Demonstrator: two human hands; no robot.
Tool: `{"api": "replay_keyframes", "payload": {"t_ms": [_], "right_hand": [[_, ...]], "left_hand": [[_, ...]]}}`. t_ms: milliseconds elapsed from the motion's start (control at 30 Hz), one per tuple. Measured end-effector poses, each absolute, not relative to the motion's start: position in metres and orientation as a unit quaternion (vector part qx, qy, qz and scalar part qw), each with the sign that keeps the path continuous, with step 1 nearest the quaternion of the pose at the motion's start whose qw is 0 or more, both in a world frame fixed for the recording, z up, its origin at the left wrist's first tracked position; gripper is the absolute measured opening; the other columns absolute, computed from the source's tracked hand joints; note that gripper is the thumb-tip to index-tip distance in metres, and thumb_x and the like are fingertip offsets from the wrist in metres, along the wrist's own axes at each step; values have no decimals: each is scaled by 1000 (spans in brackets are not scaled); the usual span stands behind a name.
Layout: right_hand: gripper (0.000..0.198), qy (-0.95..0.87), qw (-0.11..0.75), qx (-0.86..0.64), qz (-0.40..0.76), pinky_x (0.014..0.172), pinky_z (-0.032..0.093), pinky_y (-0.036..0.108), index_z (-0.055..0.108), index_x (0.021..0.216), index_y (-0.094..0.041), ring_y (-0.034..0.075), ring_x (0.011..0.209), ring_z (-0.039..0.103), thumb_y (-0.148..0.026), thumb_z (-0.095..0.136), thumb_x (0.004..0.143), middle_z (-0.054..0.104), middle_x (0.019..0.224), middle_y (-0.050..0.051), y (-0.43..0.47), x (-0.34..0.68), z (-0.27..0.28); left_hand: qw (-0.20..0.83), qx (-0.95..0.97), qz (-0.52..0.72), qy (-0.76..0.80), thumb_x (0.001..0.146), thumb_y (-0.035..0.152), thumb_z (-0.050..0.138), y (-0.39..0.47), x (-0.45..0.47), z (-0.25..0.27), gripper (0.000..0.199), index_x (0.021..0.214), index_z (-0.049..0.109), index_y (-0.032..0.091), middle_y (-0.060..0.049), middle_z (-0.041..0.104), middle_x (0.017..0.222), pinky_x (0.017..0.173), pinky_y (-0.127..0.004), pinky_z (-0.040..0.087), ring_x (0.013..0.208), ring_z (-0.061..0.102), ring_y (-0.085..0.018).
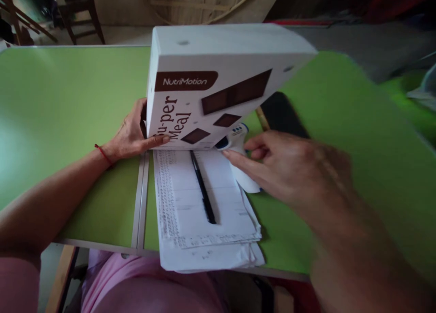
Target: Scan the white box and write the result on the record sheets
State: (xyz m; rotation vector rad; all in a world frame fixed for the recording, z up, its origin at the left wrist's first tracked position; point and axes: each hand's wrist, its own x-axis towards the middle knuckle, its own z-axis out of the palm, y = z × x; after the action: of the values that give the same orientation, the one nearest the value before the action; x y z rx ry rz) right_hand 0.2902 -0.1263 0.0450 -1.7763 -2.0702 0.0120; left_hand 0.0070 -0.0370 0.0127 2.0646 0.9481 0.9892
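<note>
My left hand [131, 133] clasps one box [207, 90] by its lower left corner, thumb across the front. My right hand [293, 165], fingers half curled, is beside its bottom edge; whether it touches anything I can't tell. Nearby: one white device [248, 184], one pen [203, 188] on one paper stack [226, 195], one phone [282, 115].

A white, brown-printed box [204, 95] stands upright, partly hiding a blue-and-white handheld device [238, 141].

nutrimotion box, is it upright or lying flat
Upright: the box shows its printed front below its top panel, with the left hand gripping one edge.
</note>
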Motion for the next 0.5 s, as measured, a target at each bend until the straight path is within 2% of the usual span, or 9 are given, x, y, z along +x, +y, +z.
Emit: {"api": "replay_keyframes", "payload": {"t_ms": [67, 133, 233, 300, 400, 500], "right_hand": [[28, -780, 243, -574, 55, 52, 34, 31, 54, 69, -24, 17, 52, 53, -42, 69, 85, 59, 60, 2, -134, 280, 39], [24, -808, 242, -530, 91, 51, 36, 30, 56, 72, -23, 16, 50, 53, -39, 66, 87, 59, 59, 1, -138, 268, 29], [8, -821, 229, -514, 99, 49, 36, 30, 62, 86, -21, 16, 50, 54, -29, 61, 86, 63, 64, 2, -139, 255, 19], [12, -825, 225, -499, 140, 48, 38, 29, 65, 93, -21, 14, 48, 52, -22, 57, 83, 63, 63, 0, -138, 253, 21], [17, -815, 237, -441, 291, 48, 44, 25, 68, 91, -22, 12, 49, 56, -21, 52, 86, 66, 66, -1, -136, 258, 35], [21, -773, 276, -402, 406, 58, 54, 24, 70, 101, -24, 14, 67, 67, -23, 54, 88, 71, 80, 2, -138, 263, 45]], "left_hand": [[316, 792, 378, 360, 72, 66, 78, -36, 7, 11, 81, 129, 45, 18, -17, 56, 134, 105, -56, 48, 124, 54, -37], [312, 794, 376, 360, 73, 66, 77, -36, 7, 11, 82, 131, 44, 19, -16, 55, 134, 106, -56, 47, 124, 53, -37], [311, 794, 371, 367, 72, 69, 76, -35, 8, 9, 85, 133, 42, 21, -14, 55, 132, 105, -55, 46, 123, 53, -37], [303, 796, 364, 377, 67, 73, 78, -33, 9, 6, 91, 133, 42, 21, -14, 54, 130, 105, -57, 44, 122, 53, -38], [264, 804, 336, 413, 55, 77, 82, -29, 10, -1, 104, 133, 43, 20, -16, 53, 126, 106, -63, 38, 119, 52, -43], [229, 818, 288, 443, 43, 76, 87, -25, 10, -7, 116, 133, 43, 18, -18, 52, 127, 105, -68, 33, 120, 48, -49]]}}
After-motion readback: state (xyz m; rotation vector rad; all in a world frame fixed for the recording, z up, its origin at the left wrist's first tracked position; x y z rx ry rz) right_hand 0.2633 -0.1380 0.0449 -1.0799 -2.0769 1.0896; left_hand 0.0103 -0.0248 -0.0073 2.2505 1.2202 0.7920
